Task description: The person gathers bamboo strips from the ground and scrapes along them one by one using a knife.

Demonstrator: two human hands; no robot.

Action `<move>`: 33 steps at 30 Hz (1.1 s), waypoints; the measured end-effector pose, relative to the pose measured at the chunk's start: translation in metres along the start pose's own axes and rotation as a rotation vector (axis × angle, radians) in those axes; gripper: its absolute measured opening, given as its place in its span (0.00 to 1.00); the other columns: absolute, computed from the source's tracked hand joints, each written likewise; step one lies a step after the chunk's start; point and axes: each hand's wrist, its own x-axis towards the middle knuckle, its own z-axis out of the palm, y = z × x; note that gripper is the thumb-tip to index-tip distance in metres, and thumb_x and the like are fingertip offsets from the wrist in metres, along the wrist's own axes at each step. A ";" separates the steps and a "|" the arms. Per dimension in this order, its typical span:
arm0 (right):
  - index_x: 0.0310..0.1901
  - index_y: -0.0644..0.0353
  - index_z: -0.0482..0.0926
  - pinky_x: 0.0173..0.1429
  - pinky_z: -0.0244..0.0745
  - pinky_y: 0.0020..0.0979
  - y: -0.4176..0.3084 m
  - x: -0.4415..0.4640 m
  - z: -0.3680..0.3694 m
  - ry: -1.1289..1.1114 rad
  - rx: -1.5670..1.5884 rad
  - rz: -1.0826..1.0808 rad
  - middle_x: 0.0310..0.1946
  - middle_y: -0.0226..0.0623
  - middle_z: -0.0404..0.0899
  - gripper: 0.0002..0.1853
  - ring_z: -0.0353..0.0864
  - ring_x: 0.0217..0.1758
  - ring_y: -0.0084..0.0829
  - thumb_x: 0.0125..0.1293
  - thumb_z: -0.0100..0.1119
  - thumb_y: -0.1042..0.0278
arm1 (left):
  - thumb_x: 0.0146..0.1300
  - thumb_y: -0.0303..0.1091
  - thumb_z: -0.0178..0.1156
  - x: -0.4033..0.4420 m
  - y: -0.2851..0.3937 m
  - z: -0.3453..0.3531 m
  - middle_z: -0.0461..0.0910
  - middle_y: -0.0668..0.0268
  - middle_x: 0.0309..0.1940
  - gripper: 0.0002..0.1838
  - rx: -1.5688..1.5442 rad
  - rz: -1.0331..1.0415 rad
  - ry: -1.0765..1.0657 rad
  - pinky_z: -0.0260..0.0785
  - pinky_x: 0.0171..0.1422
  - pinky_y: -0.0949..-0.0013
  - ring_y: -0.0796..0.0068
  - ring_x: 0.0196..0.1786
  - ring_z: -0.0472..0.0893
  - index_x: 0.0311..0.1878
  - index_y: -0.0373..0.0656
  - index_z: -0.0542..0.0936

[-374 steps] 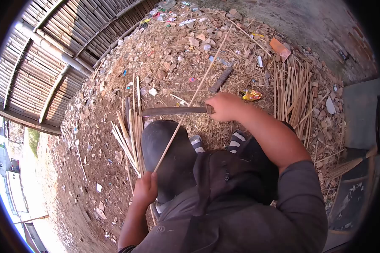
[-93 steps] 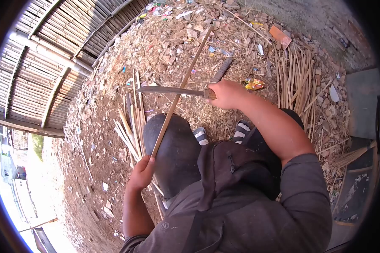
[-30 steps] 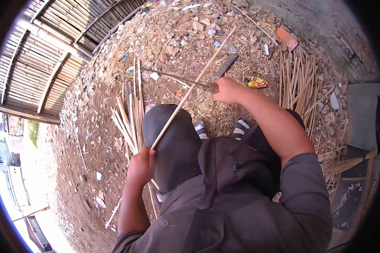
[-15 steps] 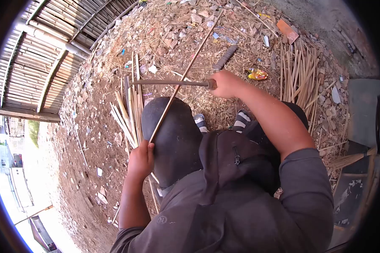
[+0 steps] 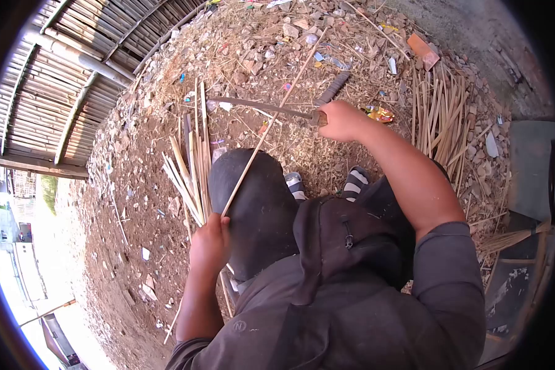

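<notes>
My left hand (image 5: 209, 243) is closed around the lower end of a long thin bamboo strip (image 5: 251, 161), which slants up and away past my left knee. My right hand (image 5: 342, 121) grips the handle of a knife (image 5: 262, 106) with a long, dark, slightly curved blade. The blade points left and crosses the strip beyond my knees; whether its edge bites into the strip I cannot tell. Beside my left leg lies a bundle of split bamboo strips (image 5: 196, 163). Just past my right hand, a dark ribbed rod (image 5: 335, 86) rests on the ground.
More bamboo strips (image 5: 438, 117) lie in a pile at the right, near a reddish brick piece (image 5: 423, 50). A yellow wrapper (image 5: 379, 115) and stone chips litter the dirt. A bamboo wall (image 5: 49, 98) stands left; a broom (image 5: 515, 237) lies at the right edge.
The knife's blade has tilted, its tip higher, and has shifted slightly right along with my right hand. The strip and my left hand have moved slightly.
</notes>
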 end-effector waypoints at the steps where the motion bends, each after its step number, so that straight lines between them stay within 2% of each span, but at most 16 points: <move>1: 0.36 0.57 0.82 0.45 0.78 0.48 -0.016 -0.009 -0.006 -0.034 -0.042 -0.039 0.31 0.48 0.84 0.12 0.85 0.39 0.51 0.52 0.64 0.61 | 0.77 0.43 0.50 0.000 0.000 -0.002 0.81 0.43 0.26 0.14 0.011 0.000 -0.001 0.70 0.36 0.38 0.34 0.33 0.81 0.41 0.42 0.73; 5: 0.36 0.57 0.82 0.42 0.77 0.47 -0.021 -0.002 0.012 -0.139 -0.044 -0.128 0.31 0.49 0.84 0.13 0.84 0.37 0.50 0.52 0.63 0.59 | 0.77 0.43 0.50 -0.002 -0.006 0.002 0.81 0.43 0.26 0.13 0.005 0.017 -0.015 0.70 0.36 0.37 0.34 0.32 0.81 0.42 0.43 0.73; 6: 0.35 0.58 0.82 0.43 0.77 0.48 -0.016 0.003 0.014 -0.117 0.052 -0.099 0.30 0.49 0.84 0.13 0.84 0.36 0.51 0.52 0.64 0.58 | 0.77 0.43 0.50 0.001 -0.006 0.001 0.81 0.43 0.25 0.13 0.003 0.013 -0.022 0.70 0.36 0.37 0.34 0.32 0.81 0.41 0.43 0.73; 9: 0.38 0.59 0.84 0.47 0.78 0.48 -0.010 0.004 0.011 -0.086 0.063 -0.010 0.33 0.49 0.85 0.14 0.85 0.42 0.50 0.52 0.63 0.61 | 0.78 0.43 0.50 0.002 -0.003 -0.001 0.81 0.44 0.25 0.14 -0.005 0.014 0.010 0.70 0.35 0.38 0.35 0.32 0.81 0.41 0.43 0.72; 10: 0.35 0.58 0.82 0.45 0.77 0.48 -0.014 0.000 0.012 -0.006 0.038 -0.090 0.30 0.49 0.84 0.13 0.85 0.38 0.51 0.52 0.64 0.59 | 0.78 0.44 0.50 0.000 -0.002 -0.001 0.81 0.44 0.25 0.14 -0.002 0.017 0.018 0.70 0.35 0.38 0.35 0.32 0.81 0.41 0.43 0.72; 13: 0.36 0.59 0.83 0.46 0.78 0.48 -0.048 -0.018 0.000 -0.101 -0.141 -0.140 0.32 0.49 0.84 0.14 0.85 0.40 0.51 0.52 0.65 0.59 | 0.78 0.44 0.50 0.003 -0.004 0.001 0.81 0.44 0.25 0.14 -0.005 0.039 0.027 0.70 0.35 0.38 0.35 0.32 0.81 0.40 0.42 0.72; 15: 0.40 0.60 0.84 0.48 0.78 0.47 -0.033 -0.011 0.006 -0.128 -0.019 -0.043 0.34 0.49 0.85 0.15 0.85 0.42 0.50 0.53 0.64 0.60 | 0.78 0.44 0.50 -0.006 -0.007 0.003 0.81 0.44 0.25 0.14 -0.005 0.024 -0.008 0.70 0.35 0.38 0.35 0.32 0.81 0.40 0.42 0.72; 18: 0.45 0.60 0.85 0.50 0.79 0.45 -0.004 -0.001 0.001 0.045 0.101 0.052 0.35 0.50 0.86 0.18 0.86 0.43 0.49 0.53 0.62 0.62 | 0.78 0.45 0.50 0.000 -0.004 -0.005 0.81 0.44 0.25 0.14 -0.006 0.022 0.003 0.70 0.35 0.38 0.35 0.32 0.81 0.41 0.43 0.72; 21: 0.44 0.60 0.85 0.50 0.79 0.45 -0.016 -0.009 0.001 -0.023 -0.011 -0.029 0.34 0.49 0.86 0.17 0.86 0.43 0.49 0.52 0.63 0.62 | 0.77 0.45 0.50 -0.007 0.007 -0.013 0.81 0.44 0.27 0.14 0.032 -0.001 -0.012 0.71 0.36 0.38 0.35 0.33 0.82 0.41 0.43 0.73; 22: 0.41 0.60 0.85 0.49 0.79 0.45 -0.034 -0.017 -0.003 -0.133 -0.030 -0.034 0.34 0.48 0.86 0.15 0.86 0.42 0.49 0.52 0.62 0.64 | 0.77 0.45 0.51 -0.006 0.008 -0.013 0.82 0.44 0.27 0.14 0.038 0.004 -0.004 0.71 0.36 0.38 0.36 0.33 0.82 0.41 0.43 0.73; 25: 0.32 0.62 0.82 0.41 0.77 0.47 -0.013 -0.006 0.005 -0.156 0.101 -0.161 0.26 0.46 0.83 0.12 0.84 0.33 0.49 0.52 0.64 0.61 | 0.77 0.44 0.51 -0.013 0.009 -0.009 0.82 0.44 0.27 0.14 0.054 -0.005 -0.009 0.72 0.36 0.38 0.36 0.33 0.82 0.41 0.44 0.73; 26: 0.32 0.61 0.82 0.41 0.77 0.47 -0.010 -0.003 0.009 -0.180 0.102 -0.147 0.26 0.46 0.82 0.12 0.83 0.32 0.49 0.51 0.63 0.62 | 0.77 0.44 0.51 -0.010 0.009 -0.008 0.82 0.44 0.27 0.13 0.062 0.002 0.008 0.72 0.36 0.38 0.36 0.33 0.82 0.41 0.44 0.73; 30: 0.34 0.60 0.82 0.40 0.76 0.47 -0.024 -0.015 0.013 -0.020 0.006 -0.157 0.27 0.47 0.83 0.12 0.83 0.34 0.49 0.51 0.63 0.61 | 0.77 0.44 0.51 -0.011 0.011 -0.010 0.82 0.46 0.28 0.13 0.083 0.005 0.026 0.71 0.35 0.39 0.36 0.32 0.82 0.41 0.44 0.73; 33: 0.35 0.60 0.82 0.41 0.76 0.47 -0.042 -0.026 -0.005 -0.117 -0.073 -0.145 0.29 0.48 0.83 0.13 0.84 0.36 0.50 0.51 0.63 0.62 | 0.77 0.44 0.51 -0.006 0.014 -0.010 0.82 0.46 0.28 0.13 0.078 0.030 0.040 0.71 0.35 0.38 0.36 0.32 0.82 0.41 0.44 0.72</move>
